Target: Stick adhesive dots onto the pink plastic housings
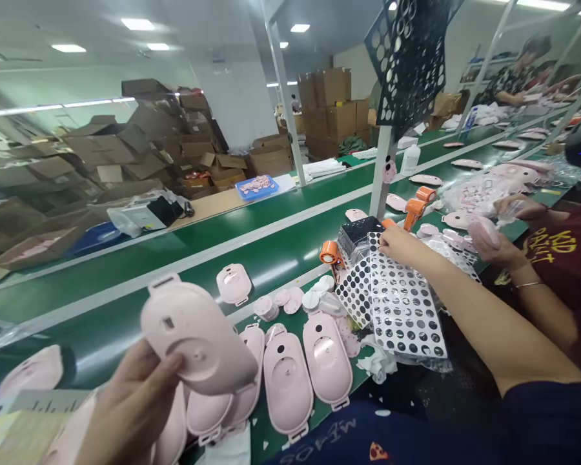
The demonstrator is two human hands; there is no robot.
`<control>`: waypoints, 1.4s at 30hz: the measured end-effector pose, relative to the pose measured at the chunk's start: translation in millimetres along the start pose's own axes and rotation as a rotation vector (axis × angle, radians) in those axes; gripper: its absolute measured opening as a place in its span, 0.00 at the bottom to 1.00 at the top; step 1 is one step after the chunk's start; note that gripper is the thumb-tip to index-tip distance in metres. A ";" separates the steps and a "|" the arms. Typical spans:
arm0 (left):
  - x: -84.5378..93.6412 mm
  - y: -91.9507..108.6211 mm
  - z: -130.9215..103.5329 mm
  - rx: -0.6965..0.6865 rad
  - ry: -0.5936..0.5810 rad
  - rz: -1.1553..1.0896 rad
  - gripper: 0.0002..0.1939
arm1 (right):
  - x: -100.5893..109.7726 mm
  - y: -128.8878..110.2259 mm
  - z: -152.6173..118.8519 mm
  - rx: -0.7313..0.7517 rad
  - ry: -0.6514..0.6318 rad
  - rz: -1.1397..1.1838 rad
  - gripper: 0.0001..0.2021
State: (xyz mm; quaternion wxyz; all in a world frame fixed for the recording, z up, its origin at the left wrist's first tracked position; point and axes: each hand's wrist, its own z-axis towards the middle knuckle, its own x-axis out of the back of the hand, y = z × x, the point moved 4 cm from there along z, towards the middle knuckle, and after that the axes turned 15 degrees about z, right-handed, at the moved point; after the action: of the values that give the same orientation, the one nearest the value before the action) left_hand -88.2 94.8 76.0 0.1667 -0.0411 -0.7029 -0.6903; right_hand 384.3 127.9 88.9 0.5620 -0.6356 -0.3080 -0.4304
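My left hand grips a pale pink plastic shell, its thumb pressed beside a round recess and a small square slot. At the top edge of a white sheet of black round stickers, my right hand has its fingers pinched together; whether a single dot is between them is hidden. A second dotted sheet lies beside it. Two pink shells, one in the middle and one to its right, lie in front of me, each with a black dot near the top. More shells lie partly under my left hand.
A green conveyor belt carries shells past a metal post. Pink discs and orange tape dispensers lie along the bench edge. At right, a co-worker's hands hold a pink part. Cardboard boxes stand behind.
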 end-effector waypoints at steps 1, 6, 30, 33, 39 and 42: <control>-4.2 -7.1 -8.5 0.041 0.004 -0.010 0.23 | 0.6 0.0 6.0 -0.019 -0.039 -0.019 0.05; -27.1 -43.8 -38.5 0.186 -0.100 -0.091 0.36 | -2.1 0.4 7.8 -0.084 -0.136 -0.094 0.11; -100.8 -59.2 -82.3 -0.154 -0.221 -0.227 0.35 | -106.5 -160.1 -138.6 0.192 -0.323 1.295 0.12; -96.6 -62.4 -90.4 -0.250 -0.231 -0.160 0.30 | -112.7 -162.0 -133.3 0.160 -0.318 1.285 0.12; -90.7 -59.9 -92.1 -0.325 -0.233 -0.064 0.28 | -118.1 -159.9 -132.5 0.089 -0.392 1.326 0.13; -88.9 -54.9 -94.1 -0.398 -0.200 0.007 0.26 | -118.1 -161.4 -132.8 0.060 -0.418 1.339 0.13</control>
State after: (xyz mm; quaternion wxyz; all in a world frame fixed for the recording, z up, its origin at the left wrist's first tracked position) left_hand -3.7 15.1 -3.3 0.0873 -0.1437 -0.5657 -0.8073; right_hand 164.3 37.5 55.6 0.6525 -0.7422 0.0360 0.1483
